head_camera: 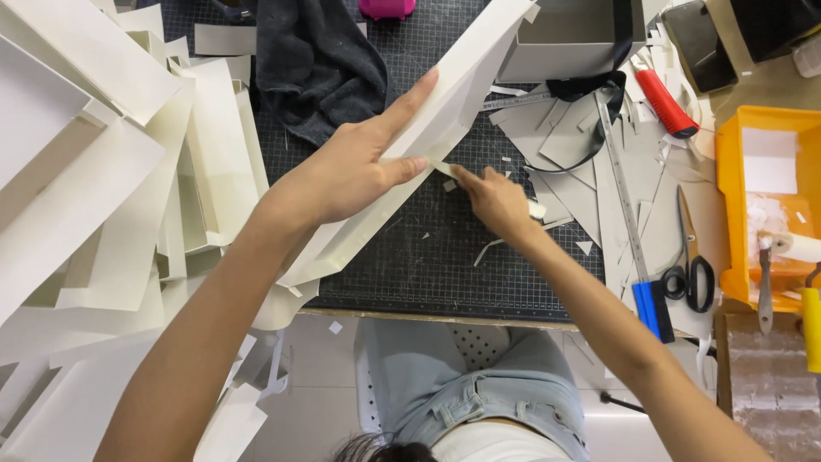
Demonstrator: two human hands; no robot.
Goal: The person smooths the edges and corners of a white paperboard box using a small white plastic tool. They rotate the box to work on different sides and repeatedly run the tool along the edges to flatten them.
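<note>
The left hand (351, 171) lies flat on a long cream-white folded cardboard piece (445, 103) that runs diagonally across the dark gridded cutting mat (428, 265), from the upper right down toward the near left edge of the surface; its fingers (410, 94) are stretched out and a little spread, the forefinger reaching up along the card and the thumb pressed against its lower edge. The right hand (496, 201) sits just beside the left thumb, at the card's lower edge, its fingers curled together and pinching a small pale tool or strip whose kind cannot be told. Small paper offcuts (492, 248) lie scattered on the mat near that hand. To the left, a heap of white folded card boxes (94, 171) overlaps the mat's edge. A dark grey cloth (316, 68) lies at the far side of the mat. To the right of the mat rest grey card scraps (573, 145), a long steel ruler (620, 188), a red-handled utility knife (663, 103), black-handled scissors (691, 274) and an orange plastic bin (735, 214). A grey open box (564, 51) stands at the far edge.
</note>
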